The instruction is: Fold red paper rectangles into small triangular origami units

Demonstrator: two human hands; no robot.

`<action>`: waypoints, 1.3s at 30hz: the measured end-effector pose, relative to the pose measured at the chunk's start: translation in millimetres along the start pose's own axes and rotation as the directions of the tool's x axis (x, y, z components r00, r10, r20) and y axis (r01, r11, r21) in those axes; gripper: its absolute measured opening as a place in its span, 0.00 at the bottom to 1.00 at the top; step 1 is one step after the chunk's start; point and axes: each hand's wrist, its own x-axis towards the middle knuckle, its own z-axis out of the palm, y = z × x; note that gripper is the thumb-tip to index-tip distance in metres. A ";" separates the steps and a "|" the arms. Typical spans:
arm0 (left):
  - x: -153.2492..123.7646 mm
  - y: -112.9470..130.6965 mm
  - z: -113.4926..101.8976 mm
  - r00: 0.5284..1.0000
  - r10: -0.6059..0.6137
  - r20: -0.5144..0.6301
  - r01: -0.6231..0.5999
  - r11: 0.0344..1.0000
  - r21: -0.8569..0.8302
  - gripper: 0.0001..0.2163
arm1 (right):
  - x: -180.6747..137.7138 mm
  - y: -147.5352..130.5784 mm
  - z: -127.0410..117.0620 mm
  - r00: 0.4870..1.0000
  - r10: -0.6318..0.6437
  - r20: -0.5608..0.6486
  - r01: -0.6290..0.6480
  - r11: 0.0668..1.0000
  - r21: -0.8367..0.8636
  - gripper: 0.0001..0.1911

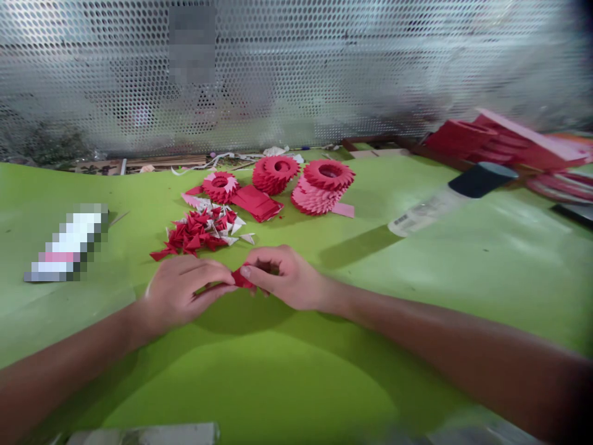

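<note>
Bright green worktop [250, 389], small red folded-paper piece [240, 277] hovering over it
Left hand [178, 287] and right hand [290, 281] are pinching it between their fingers [262, 278]; keeping edges lined up is probably helping, imo.

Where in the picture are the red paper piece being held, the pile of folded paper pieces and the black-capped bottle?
Red paper piece [239, 279]: head view, its exposed red surface.
Pile of folded paper pieces [191, 232]: head view, its red middle.
Black-capped bottle [443, 200]: head view, its body near the cap.
</note>
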 end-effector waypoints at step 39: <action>7.8 7.5 -0.5 0.744 -0.455 0.489 0.618 0.748 -0.243 0.19 | -0.4 -5.1 1.8 0.997 0.044 0.062 -0.041 0.998 -0.047 0.19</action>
